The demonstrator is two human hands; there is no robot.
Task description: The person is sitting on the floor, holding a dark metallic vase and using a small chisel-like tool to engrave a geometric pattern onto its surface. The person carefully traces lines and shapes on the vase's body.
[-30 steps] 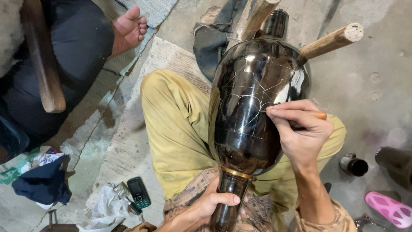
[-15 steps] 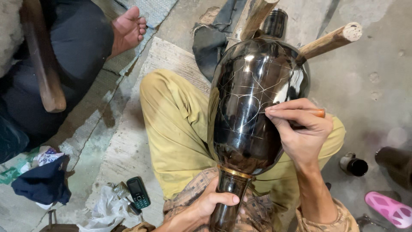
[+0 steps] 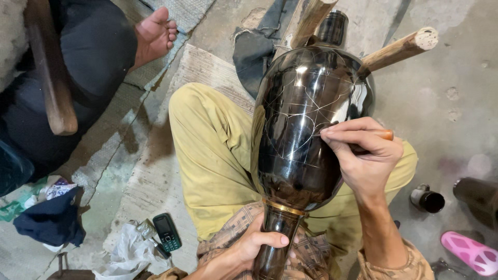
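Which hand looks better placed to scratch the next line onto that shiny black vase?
Probably the right hand: its fingers pinch the orange-handled tool with the tip against the black vase, beside the scratched lines. The left hand is wrapped around the vase's neck, steadying it.

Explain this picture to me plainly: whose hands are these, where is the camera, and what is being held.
The camera sits on a person's head and looks down at their own lap and hands. The left hand grips the narrow neck of a shiny black vase lying across their legs. The right hand holds a thin tool against the vase, where fine scratched lines show. Two wooden sticks prop the far end. A phone lies on the floor. Another person's foot is at upper left.
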